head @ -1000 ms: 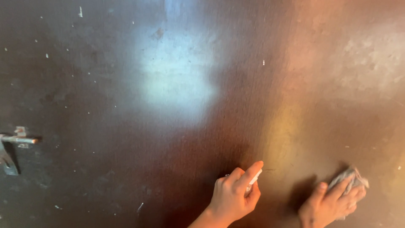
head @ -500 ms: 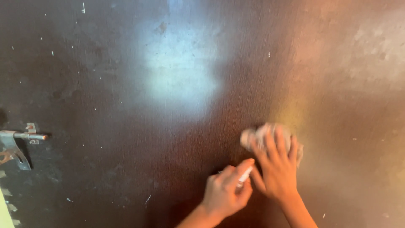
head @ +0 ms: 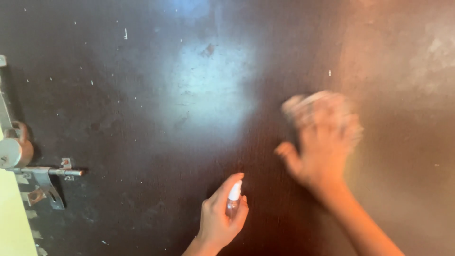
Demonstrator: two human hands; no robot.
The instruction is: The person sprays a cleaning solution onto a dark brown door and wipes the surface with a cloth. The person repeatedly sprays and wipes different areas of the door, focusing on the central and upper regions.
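A dark brown door surface (head: pixel 142 95) fills the view. My left hand (head: pixel 219 218) is at the bottom centre, closed around a small spray bottle (head: pixel 233 198) with a white nozzle held against the door. My right hand (head: pixel 322 142) is higher and to the right, blurred by motion, pressing a pale crumpled cloth (head: pixel 308 103) flat on the door. The cloth shows above my fingers.
A metal sliding bolt (head: pixel 47 172) with brackets and a round knob (head: pixel 13 151) sit at the left edge of the door. A pale green strip of wall (head: pixel 12 223) shows at the bottom left. White specks dot the surface.
My right hand with the cloth has swept from the bottom right up and leftward across the door. My left hand stays low with the bottle. The view has shifted, showing more of the bolt.
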